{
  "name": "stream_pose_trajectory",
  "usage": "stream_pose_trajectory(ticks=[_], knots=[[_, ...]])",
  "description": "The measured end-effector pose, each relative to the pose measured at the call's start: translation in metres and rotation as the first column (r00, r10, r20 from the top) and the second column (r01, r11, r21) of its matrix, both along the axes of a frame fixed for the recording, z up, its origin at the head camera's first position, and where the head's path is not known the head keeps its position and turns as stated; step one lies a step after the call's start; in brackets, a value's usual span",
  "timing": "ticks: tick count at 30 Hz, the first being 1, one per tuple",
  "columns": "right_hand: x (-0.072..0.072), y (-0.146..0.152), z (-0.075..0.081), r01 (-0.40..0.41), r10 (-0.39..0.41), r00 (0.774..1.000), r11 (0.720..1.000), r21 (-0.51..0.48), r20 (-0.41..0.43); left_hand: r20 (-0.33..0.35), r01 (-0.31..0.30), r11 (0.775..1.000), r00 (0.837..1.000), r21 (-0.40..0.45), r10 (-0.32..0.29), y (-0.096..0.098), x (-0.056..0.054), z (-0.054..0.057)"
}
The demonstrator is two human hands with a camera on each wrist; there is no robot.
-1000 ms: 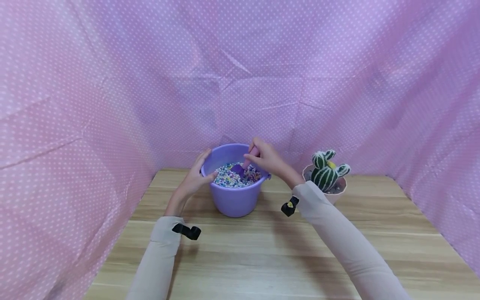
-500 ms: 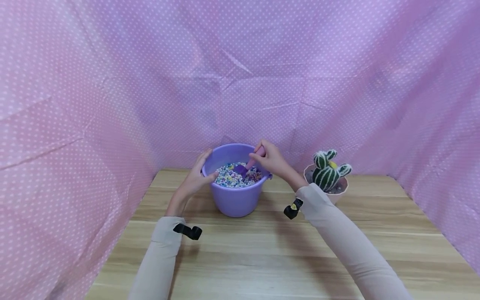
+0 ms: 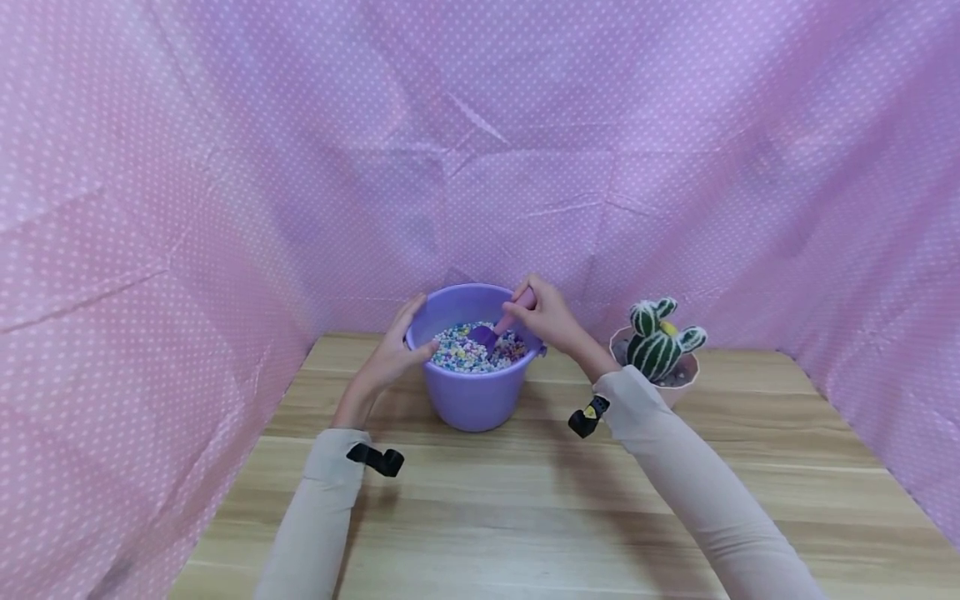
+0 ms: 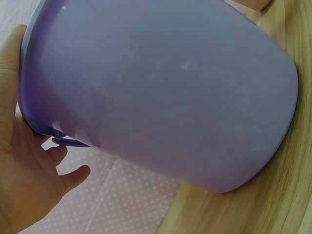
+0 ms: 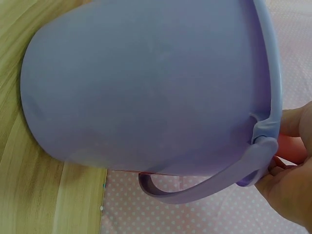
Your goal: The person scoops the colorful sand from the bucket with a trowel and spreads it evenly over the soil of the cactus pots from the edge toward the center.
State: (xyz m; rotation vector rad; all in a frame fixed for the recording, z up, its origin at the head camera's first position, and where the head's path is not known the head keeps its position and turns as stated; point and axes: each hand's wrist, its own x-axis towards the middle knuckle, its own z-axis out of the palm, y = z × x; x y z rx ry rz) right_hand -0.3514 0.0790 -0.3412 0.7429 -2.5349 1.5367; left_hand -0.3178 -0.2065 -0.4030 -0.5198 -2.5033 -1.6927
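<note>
A lavender bucket stands upright on the table, partly filled with small multicoloured beads. My left hand holds its rim at the left, the thumb hooked over the near edge. In the left wrist view, that hand's other fingers lie outside the bucket below the rim. My right hand grips the pink handle of a toy shovel over the right side of the opening. The shovel's purple blade slants down into the beads, its tip buried. The bucket's curved carry handle hangs behind it in the right wrist view.
A knitted cactus in a pale pink pot stands right of the bucket, close to my right forearm. Pink dotted cloth surrounds the wooden table at the back and sides.
My right hand has shifted a little to the right with the toy shovel, whose blade moved the same way across the beads. My left hand stays on the rim.
</note>
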Motion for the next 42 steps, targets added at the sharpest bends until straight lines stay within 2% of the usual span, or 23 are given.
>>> stream_pose_trajectory(ticks=[6,25,38,42], knots=[[-0.001,0.002,0.000,-0.029,0.030,0.999,0.999,-0.022,0.044,0.004,0.009,1.000,1.000,0.003,-0.009,0.000,0.000,-0.001],[-0.004,0.006,0.008,-0.011,0.022,0.994,0.994,-0.105,0.103,0.041,0.001,1.000,0.999,0.007,-0.002,0.002,-0.002,0.002],[-0.009,0.009,0.015,0.023,-0.014,0.986,0.998,-0.050,0.167,0.016,0.001,1.000,1.000,-0.003,-0.001,0.001,0.001,0.001],[-0.011,0.014,0.014,0.006,0.005,0.985,0.998,-0.062,0.172,0.022,0.004,1.000,1.000,0.005,-0.004,0.000,0.002,0.001]])
